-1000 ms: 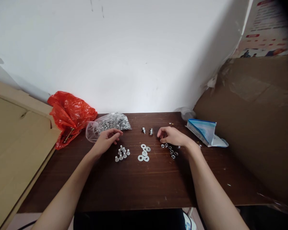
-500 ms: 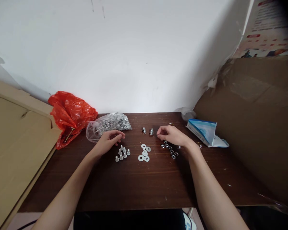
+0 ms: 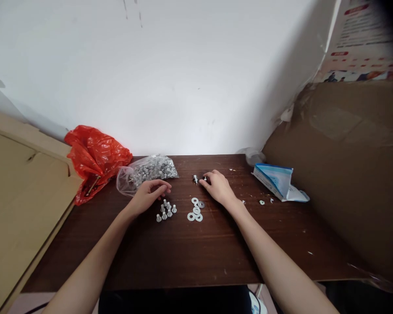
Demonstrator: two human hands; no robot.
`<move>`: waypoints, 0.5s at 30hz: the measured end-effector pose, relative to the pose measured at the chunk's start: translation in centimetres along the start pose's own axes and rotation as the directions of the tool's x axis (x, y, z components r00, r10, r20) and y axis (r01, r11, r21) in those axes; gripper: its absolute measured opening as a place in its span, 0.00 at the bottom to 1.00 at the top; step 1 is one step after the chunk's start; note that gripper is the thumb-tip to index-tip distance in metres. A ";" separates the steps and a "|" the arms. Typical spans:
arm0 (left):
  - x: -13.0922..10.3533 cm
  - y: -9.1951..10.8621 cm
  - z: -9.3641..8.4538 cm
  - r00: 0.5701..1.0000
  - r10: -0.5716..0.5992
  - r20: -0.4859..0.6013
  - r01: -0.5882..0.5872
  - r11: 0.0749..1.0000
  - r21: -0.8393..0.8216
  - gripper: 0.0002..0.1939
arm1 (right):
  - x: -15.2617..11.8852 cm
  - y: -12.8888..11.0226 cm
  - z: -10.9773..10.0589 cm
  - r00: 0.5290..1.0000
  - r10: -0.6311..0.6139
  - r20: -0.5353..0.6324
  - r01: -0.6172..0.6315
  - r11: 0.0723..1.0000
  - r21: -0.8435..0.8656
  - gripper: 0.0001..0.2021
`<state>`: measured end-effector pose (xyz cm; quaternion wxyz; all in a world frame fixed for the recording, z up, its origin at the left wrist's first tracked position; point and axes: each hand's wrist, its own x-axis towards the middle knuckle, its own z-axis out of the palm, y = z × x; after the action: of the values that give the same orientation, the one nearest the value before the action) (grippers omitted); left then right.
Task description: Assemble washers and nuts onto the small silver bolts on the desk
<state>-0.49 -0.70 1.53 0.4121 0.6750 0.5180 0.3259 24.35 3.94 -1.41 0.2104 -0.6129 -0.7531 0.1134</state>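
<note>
Head view: small silvery bolt [image 3: 205, 179] at right hand [image 3: 218, 186], pinch unclear; left hand [image 3: 146, 196] loosely curled, parted.

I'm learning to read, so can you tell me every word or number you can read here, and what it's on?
I can't read any for certain.
Printed sheet, top right: dark lines and red labels, too blurred to read.
Blue-and-white packet, right side of the table: print too small to read.

From the wearer's head, the single view faces forward and slightly down, set back enough for the wall [image 3: 183, 78] to fill the upper frame and the table [image 3: 183, 257] the lower, with left hand [image 3: 147, 196] and right hand [image 3: 218, 187] near mid-frame.
</note>
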 end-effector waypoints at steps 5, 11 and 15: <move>0.0 -0.2 0.0 1.000 0.014 0.011 -0.015 1.000 0.019 0.20 | 0.1 0.0 -0.3 0.999 -0.036 -0.022 0.038 0.994 0.102 0.05; 0.1 -0.4 0.0 1.000 0.009 0.014 -0.009 1.000 0.010 0.20 | 0.0 0.0 -0.3 0.994 -0.067 -0.086 0.081 0.982 0.169 0.03; 0.1 -0.4 0.0 1.000 0.010 0.011 -0.010 1.000 0.009 0.19 | 0.1 0.3 -0.4 0.994 -0.073 -0.078 0.086 0.979 0.186 0.06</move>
<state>-0.67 -0.54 1.14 0.4102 0.6813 0.5138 0.3218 24.80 4.05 -1.23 0.2984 -0.5631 -0.7551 0.1540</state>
